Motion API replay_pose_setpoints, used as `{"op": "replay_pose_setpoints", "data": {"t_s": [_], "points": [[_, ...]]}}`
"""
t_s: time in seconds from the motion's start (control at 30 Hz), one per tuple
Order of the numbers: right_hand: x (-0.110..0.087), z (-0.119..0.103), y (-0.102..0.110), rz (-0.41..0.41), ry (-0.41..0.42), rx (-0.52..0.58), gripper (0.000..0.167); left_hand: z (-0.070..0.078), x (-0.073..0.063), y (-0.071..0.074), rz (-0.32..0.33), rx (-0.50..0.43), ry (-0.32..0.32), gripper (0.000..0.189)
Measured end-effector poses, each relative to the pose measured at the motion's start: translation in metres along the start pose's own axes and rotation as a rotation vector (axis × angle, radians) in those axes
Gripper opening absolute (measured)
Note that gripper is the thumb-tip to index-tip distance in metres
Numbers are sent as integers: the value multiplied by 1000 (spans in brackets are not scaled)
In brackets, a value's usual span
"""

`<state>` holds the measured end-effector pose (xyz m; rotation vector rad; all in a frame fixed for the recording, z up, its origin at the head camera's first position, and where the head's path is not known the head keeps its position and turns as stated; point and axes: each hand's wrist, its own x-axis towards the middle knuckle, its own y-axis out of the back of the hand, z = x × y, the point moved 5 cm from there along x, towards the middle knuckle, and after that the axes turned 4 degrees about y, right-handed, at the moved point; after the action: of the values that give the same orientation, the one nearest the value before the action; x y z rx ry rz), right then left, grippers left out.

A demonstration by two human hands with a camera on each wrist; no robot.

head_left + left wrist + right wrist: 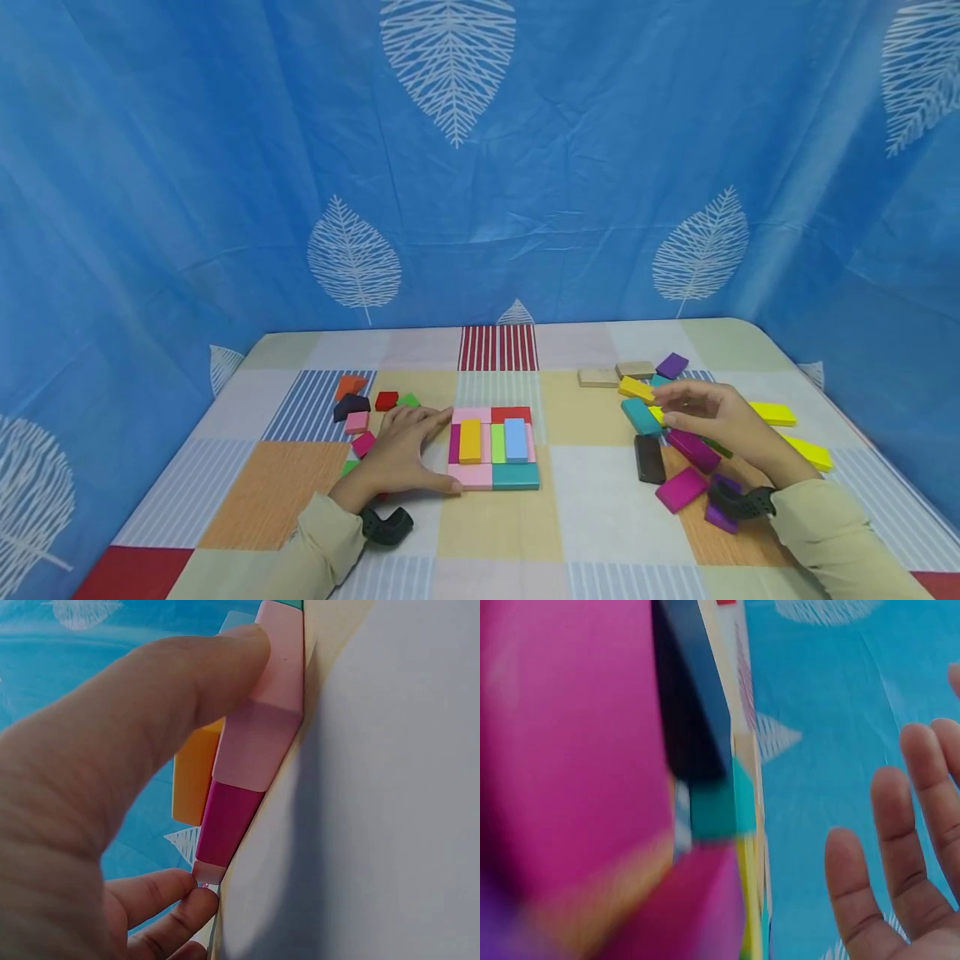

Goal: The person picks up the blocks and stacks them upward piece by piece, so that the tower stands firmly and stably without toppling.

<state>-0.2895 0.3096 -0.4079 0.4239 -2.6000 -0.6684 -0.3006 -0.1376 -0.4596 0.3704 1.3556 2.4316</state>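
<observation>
A flat square of coloured blocks point(516, 479) lies mid-table, made of pink, red, teal, green and magenta pieces. On top of it are an orange-yellow block point(469, 442) and a light blue block point(515, 440). My left hand point(401, 457) spans its left side. The thumb touches the near pink block point(262, 750), and the fingertips are at the far pink corner, past the magenta block point(229, 821). Over the loose pile at right hovers my right hand point(716, 417), fingers loosely bent and holding nothing, near a yellow block point(636, 388) and a teal block point(641, 415).
Around the right hand lie magenta blocks point(682, 490), a black block point(649, 459), purple, yellow and wooden blocks point(597, 378). Left of the square are several smaller pieces, among them a black one point(351, 407) and a red one point(387, 401). A blue curtain point(555, 167) borders the table.
</observation>
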Motion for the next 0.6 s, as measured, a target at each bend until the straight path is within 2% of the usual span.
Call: {"op": "replay_pose_setpoints", "data": {"t_s": [0.13,0.3,0.47,0.6], "points": [[-18,15,26,93,-86,-29,31,-1,0,0,-1,0,1,113],[-39,33,59,171,-161,-73,23,-1,-1,0,0,3,9,113],[-58,48,88,202,-266,-161,21,1,-1,1,-5,5,12,113],[-71,62,103,212,-332,-252,30,1,-1,1,-5,6,13,114]]}}
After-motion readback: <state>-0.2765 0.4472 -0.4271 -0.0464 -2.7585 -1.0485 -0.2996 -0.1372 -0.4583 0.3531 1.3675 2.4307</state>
